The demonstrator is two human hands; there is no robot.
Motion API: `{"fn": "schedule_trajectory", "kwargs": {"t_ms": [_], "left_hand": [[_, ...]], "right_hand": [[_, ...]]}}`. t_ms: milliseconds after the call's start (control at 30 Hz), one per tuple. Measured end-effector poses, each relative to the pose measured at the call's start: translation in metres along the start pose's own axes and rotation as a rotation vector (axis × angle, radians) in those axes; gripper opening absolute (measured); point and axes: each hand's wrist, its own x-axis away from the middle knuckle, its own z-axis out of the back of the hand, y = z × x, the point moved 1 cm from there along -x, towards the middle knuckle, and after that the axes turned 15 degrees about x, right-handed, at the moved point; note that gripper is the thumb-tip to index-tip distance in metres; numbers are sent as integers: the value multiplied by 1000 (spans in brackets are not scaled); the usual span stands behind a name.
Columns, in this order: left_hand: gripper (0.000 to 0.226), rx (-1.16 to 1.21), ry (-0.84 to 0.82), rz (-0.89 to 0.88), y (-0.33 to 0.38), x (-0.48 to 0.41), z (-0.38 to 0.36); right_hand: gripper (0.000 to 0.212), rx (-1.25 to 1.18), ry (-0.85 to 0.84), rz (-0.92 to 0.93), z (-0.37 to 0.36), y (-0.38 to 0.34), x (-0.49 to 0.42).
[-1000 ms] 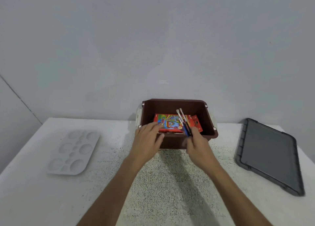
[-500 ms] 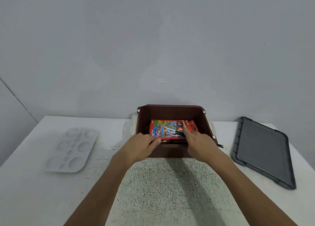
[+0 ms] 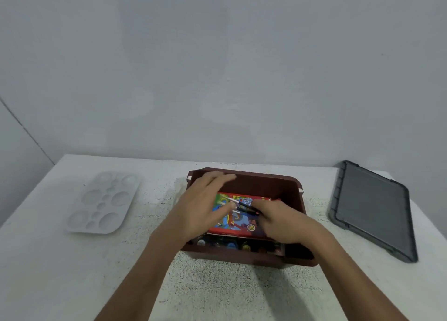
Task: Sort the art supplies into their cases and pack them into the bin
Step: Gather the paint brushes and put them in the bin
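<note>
R hand (image 3: 283, 224) pinched brushes (image 3: 244, 205) low on red case (image 3: 238, 221), prob. to lay them flat w/o rolling. L hand (image 3: 200, 207), fingers straight, steadied case inside bin (image 3: 278, 182).

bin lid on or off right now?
Off. The grey lid lies flat on the table, right of the open brown bin, not touching it.

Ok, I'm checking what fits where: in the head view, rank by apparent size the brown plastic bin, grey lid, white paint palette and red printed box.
1. Brown plastic bin
2. Grey rectangular lid
3. White paint palette and red printed box: look alike, and the box is partly covered, so unranked.
</note>
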Motion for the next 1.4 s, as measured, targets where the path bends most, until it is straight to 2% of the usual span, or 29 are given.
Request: {"fn": "schedule_trajectory", "kwargs": {"t_ms": [100, 200, 333, 400, 467, 500, 567, 667, 733, 833, 933, 1000, 1067, 1233, 1400], "left_hand": [[47, 64, -179, -44, -2, -21, -8], [33, 301, -299, 115, -12, -43, -13], [17, 427, -298, 271, -32, -61, -15], [11, 486, -301, 321, -40, -64, -17], [9, 497, -293, 366, -47, -67, -22], [7, 484, -278, 389, -50, -69, -25], [4, 410, -232, 430, -55, -74, -32], [3, 265, -195, 416, -55, -76, -45], [3, 116, -167, 348, -52, -76, -51], [13, -227, -107, 167, -48, -75, -59], [19, -571, -114, 41, -44, -75, -68], [17, -695, -156, 16, -44, -75, -69], [18, -728, -155, -9, -45, -75, -69], [21, -626, -74, -19, -51, -77, -69], [26, -564, -77, -6, -55, -76, -66]], "right_hand": [[24, -147, -32, 24, 7, -1, -17], [21, -289, -88, 28, 11, 3, -30], [11, -492, -104, -8, 6, 18, -47], [14, -532, -80, -21, 3, 26, -55], [13, -475, -40, -17, -1, 31, -62], [11, -369, -1, -13, -3, 33, -65], [9, -121, 86, -12, -10, 37, -69], [10, 52, 197, 19, -24, 41, -70], [17, 164, 267, 41, -33, 43, -69], [29, 368, 329, 53, -41, 44, -72], [30, 501, 366, 55, -47, 41, -74], [25, 556, 394, 30, -48, 40, -76], [24, 602, 396, -1, -47, 40, -77], [40, 519, 390, -19, -45, 38, -78], [34, 500, 376, -40, -42, 38, -78]]}}
